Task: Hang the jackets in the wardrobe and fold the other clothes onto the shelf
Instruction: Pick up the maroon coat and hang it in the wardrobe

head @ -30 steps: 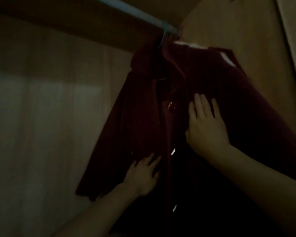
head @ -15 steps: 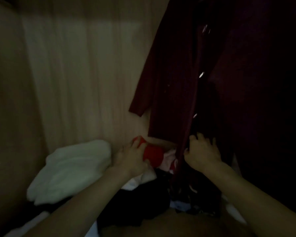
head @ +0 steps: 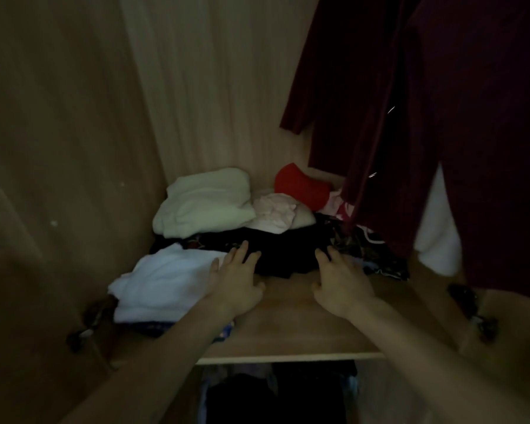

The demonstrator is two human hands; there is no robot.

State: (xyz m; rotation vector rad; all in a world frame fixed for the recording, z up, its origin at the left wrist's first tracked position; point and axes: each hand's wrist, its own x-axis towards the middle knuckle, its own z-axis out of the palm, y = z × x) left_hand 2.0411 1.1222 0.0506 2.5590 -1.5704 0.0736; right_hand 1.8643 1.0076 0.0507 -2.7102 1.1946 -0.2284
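Both hands, left (head: 237,278) and right (head: 338,278), lie flat and open, fingertips touching the black garment (head: 283,255) on the shelf (head: 288,325), gripping nothing. The jacket (head: 426,102) hangs above; dragging the garment could topple the stacked clothes (head: 204,201).

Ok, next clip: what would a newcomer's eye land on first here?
Probably the dark red jacket hanging at the upper right, its hem draping over the clothes on the shelf. Next, the bright red garment at the back of the pile, beside a white bundle. In front, the left hand and right hand reach with spread fingers to a black garment.
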